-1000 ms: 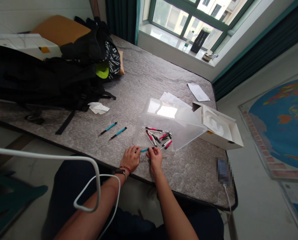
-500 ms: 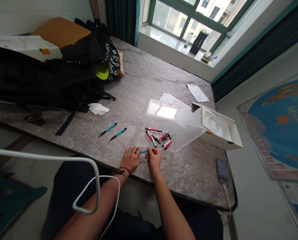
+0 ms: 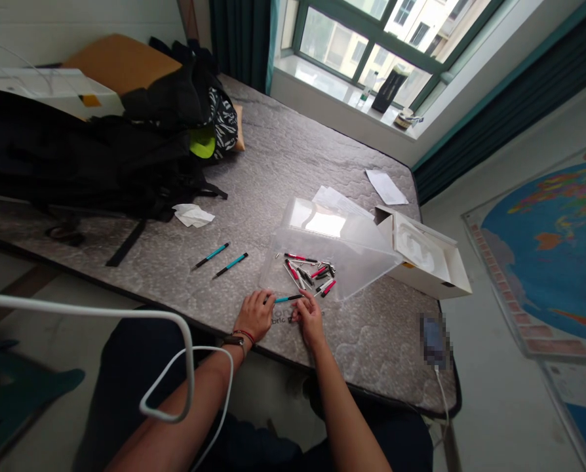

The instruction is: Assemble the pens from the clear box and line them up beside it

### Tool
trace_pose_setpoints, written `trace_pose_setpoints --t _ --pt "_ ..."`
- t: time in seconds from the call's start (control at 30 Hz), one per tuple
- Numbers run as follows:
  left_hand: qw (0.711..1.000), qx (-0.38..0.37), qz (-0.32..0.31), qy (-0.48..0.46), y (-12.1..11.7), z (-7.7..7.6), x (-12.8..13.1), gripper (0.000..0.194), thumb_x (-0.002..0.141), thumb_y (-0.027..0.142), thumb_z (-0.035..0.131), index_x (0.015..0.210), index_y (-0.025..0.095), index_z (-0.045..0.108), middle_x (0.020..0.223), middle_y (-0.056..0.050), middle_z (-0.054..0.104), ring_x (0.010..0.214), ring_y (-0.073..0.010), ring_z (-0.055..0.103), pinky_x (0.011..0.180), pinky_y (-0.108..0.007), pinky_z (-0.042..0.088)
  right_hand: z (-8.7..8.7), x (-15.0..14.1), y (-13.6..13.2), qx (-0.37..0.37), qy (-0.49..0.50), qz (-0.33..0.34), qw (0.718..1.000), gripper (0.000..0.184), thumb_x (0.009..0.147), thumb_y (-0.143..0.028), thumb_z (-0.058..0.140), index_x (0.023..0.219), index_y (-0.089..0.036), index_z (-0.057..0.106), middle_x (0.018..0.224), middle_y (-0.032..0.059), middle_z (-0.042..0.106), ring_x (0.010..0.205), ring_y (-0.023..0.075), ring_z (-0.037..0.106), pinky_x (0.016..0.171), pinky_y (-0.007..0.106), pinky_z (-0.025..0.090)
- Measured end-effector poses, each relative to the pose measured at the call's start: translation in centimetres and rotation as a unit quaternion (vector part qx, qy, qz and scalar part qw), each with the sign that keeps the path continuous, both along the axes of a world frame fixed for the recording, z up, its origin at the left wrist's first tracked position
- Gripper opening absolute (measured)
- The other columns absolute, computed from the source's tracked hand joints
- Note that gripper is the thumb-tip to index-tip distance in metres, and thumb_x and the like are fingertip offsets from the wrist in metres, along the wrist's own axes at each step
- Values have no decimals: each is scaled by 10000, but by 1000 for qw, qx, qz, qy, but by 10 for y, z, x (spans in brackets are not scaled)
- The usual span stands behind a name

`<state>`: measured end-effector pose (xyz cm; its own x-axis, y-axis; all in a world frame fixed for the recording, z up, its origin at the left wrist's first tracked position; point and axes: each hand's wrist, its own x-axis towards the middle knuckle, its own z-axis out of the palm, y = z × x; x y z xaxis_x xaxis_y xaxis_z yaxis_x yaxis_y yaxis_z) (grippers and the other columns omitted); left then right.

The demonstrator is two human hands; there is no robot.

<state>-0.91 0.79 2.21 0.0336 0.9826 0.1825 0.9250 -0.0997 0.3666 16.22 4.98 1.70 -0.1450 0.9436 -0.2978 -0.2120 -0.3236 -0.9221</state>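
A blue pen with black ends [image 3: 283,299] lies almost level in my left hand [image 3: 254,314], whose fingers are closed around its left end. My right hand [image 3: 310,319] is by the pen's other end, its index finger stretched out and the others loosely bent; whether a fingertip touches the pen, I cannot tell. Just beyond both hands, a translucent plastic box [image 3: 362,269] lies on its side with several red, black and white pen parts [image 3: 310,272] spilled inside it. Two more blue pens [image 3: 212,255] rest side by side to the left of the box.
These things lie on a grey quilted mattress [image 3: 297,157]. A crumpled tissue [image 3: 193,215] and a black backpack [image 3: 145,157] are at the left. An open white box [image 3: 425,252], papers [image 3: 386,187] and a blurred-out device [image 3: 434,341] are at the right. A white cable [image 3: 189,367] crosses in front.
My right hand's fingers have opened from their pinch on the pen's right end, and the hand has shifted slightly right. My left hand keeps its hold. The view has turned slightly.
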Motion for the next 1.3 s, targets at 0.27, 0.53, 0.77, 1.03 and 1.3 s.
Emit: trace_pose_setpoints --t 0.27,0.53,0.77,1.03,1.3 --pt "1000 0 0 -2 0 1 0 259 906 188 464 1111 251 610 1165 -93 588 1025 -256 517 856 -410 400 -4 -6 3 -4 -23 -25 999 424 708 -457 765 998 -206 585 648 -63 584 464 87 520 422 202 477" --pt "1000 4 1 -5 0 1 0 260 900 187 472 1108 255 614 1156 -93 588 1029 -256 517 860 -410 404 -5 -8 5 -10 -47 -10 999 363 736 -501 732 849 -181 604 580 -56 574 419 81 490 383 188 445" --pt "1000 -4 -1 0 0 0 0 279 901 191 458 1125 252 614 1162 -103 586 1030 -260 519 850 -415 408 -1 -10 6 -21 -27 39 999 427 712 -479 751 1013 -191 657 666 -37 633 471 95 547 427 198 468" --pt "1000 3 -4 -1 0 -1 0 255 924 207 439 1114 244 605 1165 -98 586 1044 -260 517 865 -409 405 0 -16 4 -20 -46 15 999 433 690 -454 767 1017 -189 663 639 -34 642 437 95 526 393 198 433" --pt "1000 3 -3 0 -1 -1 -1 251 925 205 445 1113 254 605 1165 -89 586 1048 -254 517 882 -404 401 -1 -20 0 -7 -75 -33 997 343 715 -496 741 754 -170 640 552 -39 590 398 79 459 374 195 378"
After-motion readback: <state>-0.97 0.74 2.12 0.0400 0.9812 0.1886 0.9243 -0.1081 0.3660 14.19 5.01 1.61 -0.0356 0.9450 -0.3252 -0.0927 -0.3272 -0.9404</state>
